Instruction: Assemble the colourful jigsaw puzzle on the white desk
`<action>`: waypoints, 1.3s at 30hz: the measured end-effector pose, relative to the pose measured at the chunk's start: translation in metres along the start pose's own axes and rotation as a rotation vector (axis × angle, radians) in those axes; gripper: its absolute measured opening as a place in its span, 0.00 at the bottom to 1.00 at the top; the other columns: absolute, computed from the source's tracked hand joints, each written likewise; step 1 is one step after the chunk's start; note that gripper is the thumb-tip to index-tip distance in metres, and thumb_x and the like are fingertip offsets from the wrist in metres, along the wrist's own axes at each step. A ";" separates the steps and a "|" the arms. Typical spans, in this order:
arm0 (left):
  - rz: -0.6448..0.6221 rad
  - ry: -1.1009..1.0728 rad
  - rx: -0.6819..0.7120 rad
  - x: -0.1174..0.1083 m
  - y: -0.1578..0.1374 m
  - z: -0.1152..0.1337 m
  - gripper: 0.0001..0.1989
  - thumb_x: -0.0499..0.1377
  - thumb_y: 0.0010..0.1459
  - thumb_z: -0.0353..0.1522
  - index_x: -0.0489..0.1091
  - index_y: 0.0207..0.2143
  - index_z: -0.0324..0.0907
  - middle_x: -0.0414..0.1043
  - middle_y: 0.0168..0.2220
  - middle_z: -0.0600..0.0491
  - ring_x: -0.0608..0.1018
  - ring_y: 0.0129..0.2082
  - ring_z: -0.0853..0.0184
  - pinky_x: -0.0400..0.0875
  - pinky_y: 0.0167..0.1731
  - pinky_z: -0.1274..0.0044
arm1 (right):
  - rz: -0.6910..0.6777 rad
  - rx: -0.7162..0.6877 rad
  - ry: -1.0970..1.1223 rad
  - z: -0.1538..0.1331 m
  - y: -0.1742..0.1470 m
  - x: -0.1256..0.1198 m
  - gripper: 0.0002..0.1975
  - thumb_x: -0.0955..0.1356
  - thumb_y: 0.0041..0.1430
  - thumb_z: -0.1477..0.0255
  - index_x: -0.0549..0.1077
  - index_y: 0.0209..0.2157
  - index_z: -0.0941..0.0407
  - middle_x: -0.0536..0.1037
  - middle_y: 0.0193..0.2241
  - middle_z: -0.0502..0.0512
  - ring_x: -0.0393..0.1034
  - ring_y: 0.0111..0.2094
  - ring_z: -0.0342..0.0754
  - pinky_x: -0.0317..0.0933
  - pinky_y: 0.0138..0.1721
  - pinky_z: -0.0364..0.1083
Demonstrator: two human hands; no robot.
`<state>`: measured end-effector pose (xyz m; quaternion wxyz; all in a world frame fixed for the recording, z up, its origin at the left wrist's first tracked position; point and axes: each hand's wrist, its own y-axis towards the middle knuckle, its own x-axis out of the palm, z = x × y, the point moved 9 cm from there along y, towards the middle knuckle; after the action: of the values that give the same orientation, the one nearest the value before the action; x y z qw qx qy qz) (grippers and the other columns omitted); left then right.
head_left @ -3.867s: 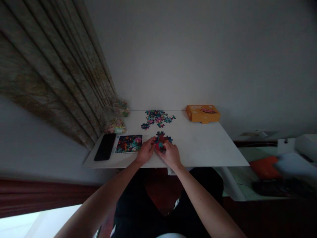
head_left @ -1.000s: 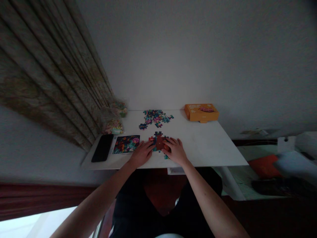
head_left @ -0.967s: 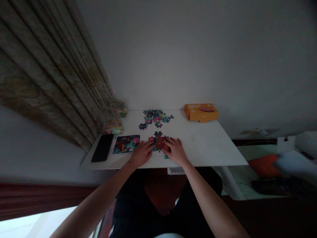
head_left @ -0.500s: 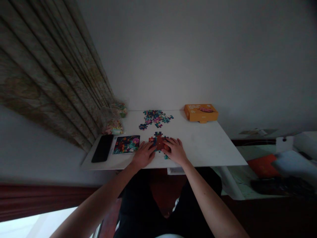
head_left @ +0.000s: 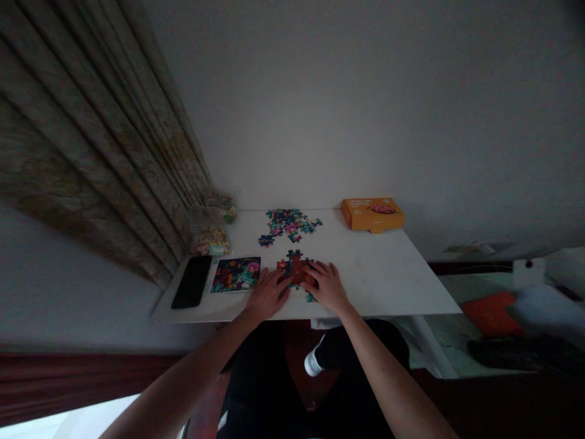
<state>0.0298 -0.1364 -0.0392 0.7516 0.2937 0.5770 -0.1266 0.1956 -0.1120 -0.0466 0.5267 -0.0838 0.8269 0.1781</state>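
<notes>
Left hand (head_left: 267, 296): spread, fingers on the left side of the puzzle (head_left: 298, 272)
Right hand (head_left: 327, 288): fingers on its right side; cannot tell if pinching
Puzzle: partly joined, near the bench (head_left: 375, 274) front, between both hands
Pieces (head_left: 287, 221): heaped behind

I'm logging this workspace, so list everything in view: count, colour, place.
puzzle section: 1, brown and multicoloured, between hands
puzzle pieces: many, multicoloured, table's back middle
printed sheet: 1, multicoloured, left of puzzle section
slab: 1, black, left of sheet
clear bags: seemingly 2, mixed contents, back left
box: 1, orange, back right
table: 1, white, centre
curtain: 1, beige patterned, left
wall: 1, grey, behind
flat item: 1, orange, far right
band: 1, red, lower left
legs: 2, black-clad, below table
foot: 1, white-covered, below table
left hand: 1, bare, puzzle's left
right hand: 1, bare, puzzle's right
</notes>
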 end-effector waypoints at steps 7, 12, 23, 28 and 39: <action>-0.013 -0.028 -0.012 0.004 -0.001 -0.002 0.21 0.57 0.68 0.32 0.72 0.61 0.51 0.71 0.60 0.43 0.71 0.63 0.53 0.61 0.65 0.49 | 0.129 0.112 0.181 0.026 0.030 -0.009 0.17 0.64 0.70 0.59 0.79 0.51 0.50 0.80 0.53 0.58 0.73 0.56 0.54 0.64 0.59 0.55; -0.016 -0.005 -0.006 0.004 -0.003 -0.001 0.22 0.57 0.67 0.30 0.71 0.62 0.51 0.71 0.60 0.43 0.71 0.63 0.54 0.62 0.65 0.50 | 0.111 0.183 0.103 0.051 0.108 -0.011 0.16 0.66 0.68 0.63 0.79 0.52 0.53 0.80 0.53 0.60 0.73 0.55 0.56 0.66 0.58 0.54; -0.039 -0.005 -0.026 0.003 -0.006 -0.001 0.21 0.58 0.65 0.28 0.74 0.59 0.50 0.70 0.62 0.43 0.71 0.64 0.54 0.65 0.65 0.53 | -0.135 0.081 -0.062 0.041 0.241 0.023 0.27 0.61 0.73 0.57 0.64 0.68 0.51 0.61 0.71 0.62 0.54 0.70 0.60 0.50 0.68 0.66; -0.018 -0.034 -0.028 0.000 -0.010 -0.004 0.22 0.56 0.65 0.27 0.72 0.60 0.50 0.70 0.62 0.45 0.72 0.64 0.57 0.62 0.67 0.52 | -0.190 0.182 -0.122 0.049 0.236 0.031 0.26 0.56 0.75 0.57 0.62 0.69 0.47 0.59 0.71 0.62 0.54 0.70 0.64 0.44 0.64 0.78; 0.022 -0.132 -0.300 -0.007 0.141 -0.105 0.21 0.56 0.65 0.28 0.71 0.60 0.45 0.70 0.62 0.45 0.72 0.63 0.57 0.65 0.65 0.62 | 0.057 0.179 -0.059 0.088 0.171 0.007 0.24 0.57 0.75 0.58 0.70 0.61 0.55 0.71 0.63 0.65 0.59 0.65 0.58 0.42 0.68 0.65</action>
<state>0.0192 0.0365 -0.0079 0.8244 0.1756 0.5357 -0.0500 0.2105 0.0793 -0.0512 0.5508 -0.0076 0.8258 0.1209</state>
